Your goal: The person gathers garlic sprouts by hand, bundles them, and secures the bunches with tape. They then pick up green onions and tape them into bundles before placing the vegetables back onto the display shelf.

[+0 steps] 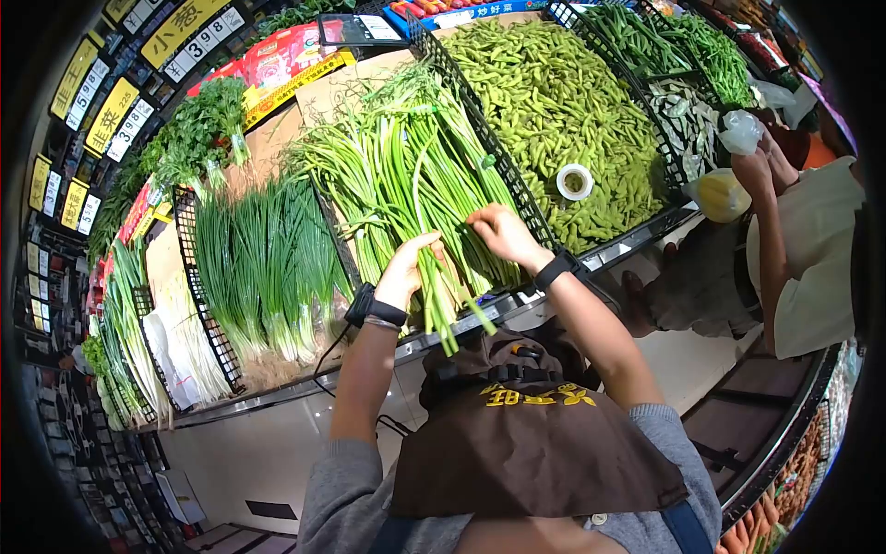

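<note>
Display shelf (600, 254): a sloped rack is spread across the middle of the frame and split by wire dividers (480, 129).
Green pods (554, 102): a heap is piled at upper right, beyond the divider.
Stalk pile (397, 157): long green stalks are laid lengthwise at upper centre, with their cut ends toward the shelf front.
Spring onions (258, 268): they are stacked at centre left, in the next compartment.
Bunch (441, 305): a handful of stalks is held at the centre of the frame, over the lower end of the stalk pile, its ends hanging past the shelf edge.
Left hand (406, 272): it is closed around the bunch from the left.
Right hand (503, 235): its fingers are bent down onto the stalks just above the bunch; whether anything is pinched cannot be told.
Tape roll (574, 181): it is set on the pods, right of the hands.
Doing it well: the stalks are probably best kept parallel, the cut ends levelled, and the grip kept firm without bruising.
</note>
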Motion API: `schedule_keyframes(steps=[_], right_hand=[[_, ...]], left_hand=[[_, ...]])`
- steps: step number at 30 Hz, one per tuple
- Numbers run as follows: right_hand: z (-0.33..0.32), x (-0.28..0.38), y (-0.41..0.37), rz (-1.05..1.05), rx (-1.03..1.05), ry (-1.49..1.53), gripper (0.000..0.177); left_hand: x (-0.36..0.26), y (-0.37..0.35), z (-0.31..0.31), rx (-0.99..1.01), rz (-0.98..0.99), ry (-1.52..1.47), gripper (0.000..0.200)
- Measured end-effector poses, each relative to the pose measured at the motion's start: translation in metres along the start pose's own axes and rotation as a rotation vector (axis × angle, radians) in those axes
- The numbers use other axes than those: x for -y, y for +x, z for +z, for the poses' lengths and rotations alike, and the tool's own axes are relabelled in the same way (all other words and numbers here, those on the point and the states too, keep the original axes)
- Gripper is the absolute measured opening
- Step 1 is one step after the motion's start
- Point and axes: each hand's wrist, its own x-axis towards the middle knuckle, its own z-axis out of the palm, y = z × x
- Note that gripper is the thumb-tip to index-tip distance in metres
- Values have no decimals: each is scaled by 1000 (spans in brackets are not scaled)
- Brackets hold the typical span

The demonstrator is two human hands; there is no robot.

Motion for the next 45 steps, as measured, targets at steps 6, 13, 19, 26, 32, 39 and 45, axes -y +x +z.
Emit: schedule_keyframes(steps=[6,13,19,26,32,39,45], right_hand=[[17,11,16,62,95,-320,22],[19,-7,31,185,288,-186,26],[-13,22,16,163,700,358,15],[-16,47,50,-660,335,-300,19],[35,-33,63,-760,392,-557,38],[34,-11,58,-521,497,-442,38],[31,70,39,-241,247,-248,35]], left_hand=[[-13,-22,12,-152,249,326,12],[-1,6,-7,-135,332,214,10],[25,16,24,-211,262,89,18],[-72,-89,48,141,64,-43,19],[-210,-199,102,861,43,-343,21],[-268,-252,137,789,438,70,14],[-228,-176,107,713,449,102,16]])
